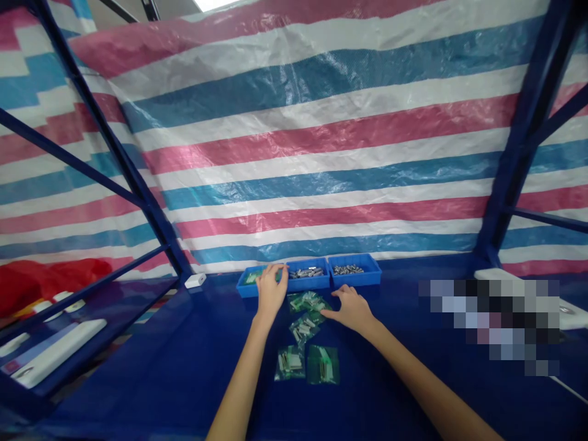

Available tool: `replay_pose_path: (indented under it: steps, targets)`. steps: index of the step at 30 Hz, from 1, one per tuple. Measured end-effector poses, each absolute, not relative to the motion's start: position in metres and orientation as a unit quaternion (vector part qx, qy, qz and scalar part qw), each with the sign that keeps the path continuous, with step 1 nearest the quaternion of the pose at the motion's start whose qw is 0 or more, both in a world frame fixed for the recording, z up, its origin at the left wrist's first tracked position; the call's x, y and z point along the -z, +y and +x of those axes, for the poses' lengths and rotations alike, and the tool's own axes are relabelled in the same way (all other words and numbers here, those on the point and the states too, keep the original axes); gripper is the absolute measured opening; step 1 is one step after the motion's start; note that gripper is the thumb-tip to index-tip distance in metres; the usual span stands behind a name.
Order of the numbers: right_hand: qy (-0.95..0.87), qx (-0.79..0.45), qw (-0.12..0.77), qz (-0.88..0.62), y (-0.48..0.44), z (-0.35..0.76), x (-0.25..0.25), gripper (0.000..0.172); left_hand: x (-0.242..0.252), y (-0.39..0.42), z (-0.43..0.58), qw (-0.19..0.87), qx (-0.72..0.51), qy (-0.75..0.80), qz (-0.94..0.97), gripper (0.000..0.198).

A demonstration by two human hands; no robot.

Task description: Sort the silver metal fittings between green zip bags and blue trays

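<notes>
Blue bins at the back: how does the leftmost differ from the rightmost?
The leftmost bin shows greenish contents; the rightmost bin holds loose silvery pieces. The left hand reaches over the leftmost bin; the rightmost bin is untouched, the right hand short of it. Both are blue, shallow, in one row.

A blue table (160, 367) carries three blue trays (356, 278) along its far edge. Small green bags (303, 327) lie nearer. A white box (195, 280) sits far left.
</notes>
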State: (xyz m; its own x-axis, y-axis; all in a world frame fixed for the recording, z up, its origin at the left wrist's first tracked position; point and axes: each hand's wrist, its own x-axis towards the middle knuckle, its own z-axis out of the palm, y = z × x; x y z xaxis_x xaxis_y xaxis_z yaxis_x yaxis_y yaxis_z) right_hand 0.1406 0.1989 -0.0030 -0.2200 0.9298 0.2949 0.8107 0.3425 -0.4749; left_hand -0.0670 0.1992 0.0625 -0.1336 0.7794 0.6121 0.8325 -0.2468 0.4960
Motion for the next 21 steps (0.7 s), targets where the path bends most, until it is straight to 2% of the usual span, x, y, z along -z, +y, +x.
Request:
replay_pose_path:
  steps: [3,7,11,15,18,21]
  targets:
    - [-0.781,-0.142,0.278,-0.541,0.199,0.142,0.005,0.042,-0.063,0.191,-0.048,-0.031,0.486,-0.541,-0.686,0.024]
    - [-0.781,-0.188,0.293,-0.519,0.202,0.145,0.009,0.029,-0.047,0.183,-0.033,-0.083,0.477,-0.521,-0.703,0.024]
    - [-0.743,-0.342,0.322,-0.477,0.210,0.145,0.013,0.024,-0.031,0.180,-0.031,-0.093,0.464,-0.523,-0.709,0.017]
    - [-0.669,-0.460,0.391,-0.433,0.213,0.144,0.003,0.025,-0.024,0.182,-0.034,-0.171,0.498,-0.543,-0.655,0.026]
    - [-0.624,-0.486,0.448,-0.417,0.209,0.144,-0.012,0.030,-0.020,0.185,-0.033,-0.270,0.510,-0.524,-0.627,0.035]
    - [-0.600,-0.494,0.468,-0.421,0.202,0.145,-0.024,0.036,-0.014,0.187,-0.029,-0.372,0.501,-0.471,-0.624,0.040]
